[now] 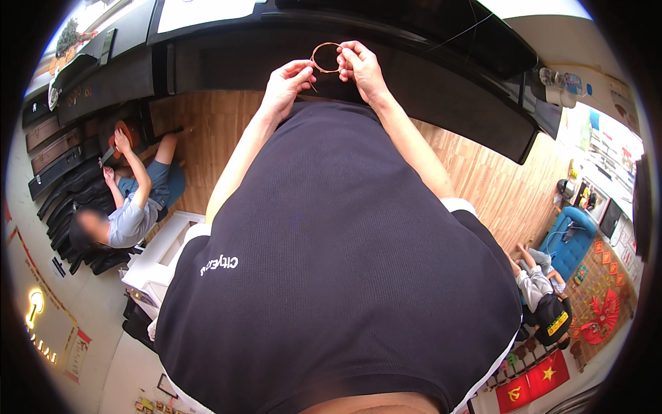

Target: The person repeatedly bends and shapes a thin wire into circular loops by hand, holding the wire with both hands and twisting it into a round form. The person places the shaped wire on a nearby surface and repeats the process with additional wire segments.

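Observation:
A thin copper-coloured string, like a guitar string, is wound into a coil [314, 54] in front of my body, above a black surface. My right hand [361, 67] pinches the coil's right side between thumb and fingers. On the other side, my left hand [288, 84] has its thumb and fingertips closed at the lower left of the coil, where a short loose end hangs down. Both forearms reach forward past my dark shirt.
A long black piece of furniture [441, 88] stretches across the front. A clear plastic bottle [564, 79] stands at its right end. To the left, a seated person [134, 217] holds a brown guitar-like object. Another person [541, 283] sits near a blue sofa [571, 238].

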Demonstrator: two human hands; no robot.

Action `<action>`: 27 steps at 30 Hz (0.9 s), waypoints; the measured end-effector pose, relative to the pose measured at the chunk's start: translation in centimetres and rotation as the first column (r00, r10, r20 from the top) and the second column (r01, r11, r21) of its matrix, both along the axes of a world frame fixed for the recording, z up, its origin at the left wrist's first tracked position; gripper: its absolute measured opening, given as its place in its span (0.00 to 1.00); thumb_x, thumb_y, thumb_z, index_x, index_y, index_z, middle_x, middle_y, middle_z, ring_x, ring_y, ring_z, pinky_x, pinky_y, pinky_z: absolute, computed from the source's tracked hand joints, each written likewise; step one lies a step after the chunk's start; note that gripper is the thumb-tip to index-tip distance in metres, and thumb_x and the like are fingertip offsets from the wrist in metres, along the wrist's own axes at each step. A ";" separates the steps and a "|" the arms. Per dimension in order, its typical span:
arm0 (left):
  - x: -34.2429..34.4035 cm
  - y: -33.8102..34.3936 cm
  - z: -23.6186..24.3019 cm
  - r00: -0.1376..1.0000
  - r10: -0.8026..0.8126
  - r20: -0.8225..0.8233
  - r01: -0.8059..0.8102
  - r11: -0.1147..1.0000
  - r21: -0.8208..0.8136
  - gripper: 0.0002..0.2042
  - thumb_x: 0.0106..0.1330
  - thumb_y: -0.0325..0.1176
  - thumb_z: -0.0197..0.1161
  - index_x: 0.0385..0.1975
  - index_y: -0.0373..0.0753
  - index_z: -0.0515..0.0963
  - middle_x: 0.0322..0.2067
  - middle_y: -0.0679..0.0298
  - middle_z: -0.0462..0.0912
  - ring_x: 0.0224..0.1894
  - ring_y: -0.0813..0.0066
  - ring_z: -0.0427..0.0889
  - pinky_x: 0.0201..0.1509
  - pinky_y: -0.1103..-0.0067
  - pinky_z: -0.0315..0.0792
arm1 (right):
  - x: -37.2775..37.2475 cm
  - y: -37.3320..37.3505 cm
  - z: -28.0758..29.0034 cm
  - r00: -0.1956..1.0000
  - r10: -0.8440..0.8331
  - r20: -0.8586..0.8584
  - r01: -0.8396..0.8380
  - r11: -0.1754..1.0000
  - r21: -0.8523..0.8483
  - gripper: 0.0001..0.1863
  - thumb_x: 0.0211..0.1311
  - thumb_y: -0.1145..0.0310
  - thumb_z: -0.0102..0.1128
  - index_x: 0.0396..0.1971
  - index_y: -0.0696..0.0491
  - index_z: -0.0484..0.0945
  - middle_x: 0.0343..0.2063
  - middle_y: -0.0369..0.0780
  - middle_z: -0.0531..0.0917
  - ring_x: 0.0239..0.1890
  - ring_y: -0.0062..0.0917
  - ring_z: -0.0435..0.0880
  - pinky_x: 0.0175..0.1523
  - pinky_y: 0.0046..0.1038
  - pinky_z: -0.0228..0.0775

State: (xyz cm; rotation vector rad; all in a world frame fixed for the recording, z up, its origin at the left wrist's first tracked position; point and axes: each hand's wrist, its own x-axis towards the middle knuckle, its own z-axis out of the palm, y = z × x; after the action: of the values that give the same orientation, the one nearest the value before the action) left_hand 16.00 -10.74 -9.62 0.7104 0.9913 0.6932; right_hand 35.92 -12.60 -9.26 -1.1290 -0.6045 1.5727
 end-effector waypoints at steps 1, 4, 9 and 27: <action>0.1 0.0 0.0 1.000 0.025 -0.005 -0.025 1.000 0.018 0.11 0.64 0.28 0.64 0.45 0.35 0.79 0.35 0.66 0.81 0.35 0.82 0.79 0.41 0.85 0.74 | 0.1 0.0 -0.1 1.000 -0.004 -0.007 0.004 1.000 0.001 0.07 0.71 0.67 0.50 0.38 0.55 0.73 0.23 0.32 0.75 0.19 0.14 0.72 0.25 0.16 0.68; -0.1 0.2 -0.5 0.994 0.046 -0.103 -0.034 0.993 0.109 0.10 0.63 0.27 0.65 0.44 0.35 0.81 0.32 0.66 0.83 0.31 0.83 0.79 0.37 0.88 0.74 | 0.4 0.1 -0.1 1.000 -0.005 -0.014 0.005 1.000 0.005 0.05 0.69 0.70 0.52 0.38 0.56 0.73 0.23 0.35 0.78 0.19 0.16 0.77 0.24 0.17 0.71; 0.3 0.4 -0.2 0.984 0.096 -0.153 -0.071 0.984 0.161 0.09 0.62 0.25 0.65 0.42 0.33 0.82 0.31 0.62 0.84 0.33 0.80 0.82 0.40 0.86 0.76 | 0.8 0.0 -0.2 0.999 0.030 0.018 -0.030 1.000 -0.005 0.07 0.69 0.67 0.54 0.39 0.55 0.73 0.24 0.36 0.80 0.22 0.17 0.80 0.26 0.16 0.71; 0.8 0.5 -0.2 0.982 0.183 0.045 -0.188 0.957 0.220 0.12 0.58 0.20 0.67 0.42 0.30 0.79 0.39 0.57 0.83 0.42 0.69 0.84 0.51 0.79 0.77 | 0.8 0.0 -0.3 0.981 0.170 0.092 -0.172 0.985 0.013 0.06 0.68 0.70 0.54 0.38 0.57 0.73 0.30 0.44 0.85 0.29 0.25 0.86 0.32 0.19 0.77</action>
State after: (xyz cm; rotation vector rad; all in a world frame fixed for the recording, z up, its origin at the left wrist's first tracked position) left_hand 16.83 -10.25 -9.86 0.8088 0.9750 0.9868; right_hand 36.76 -12.56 -9.54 -1.1625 -0.7943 1.6634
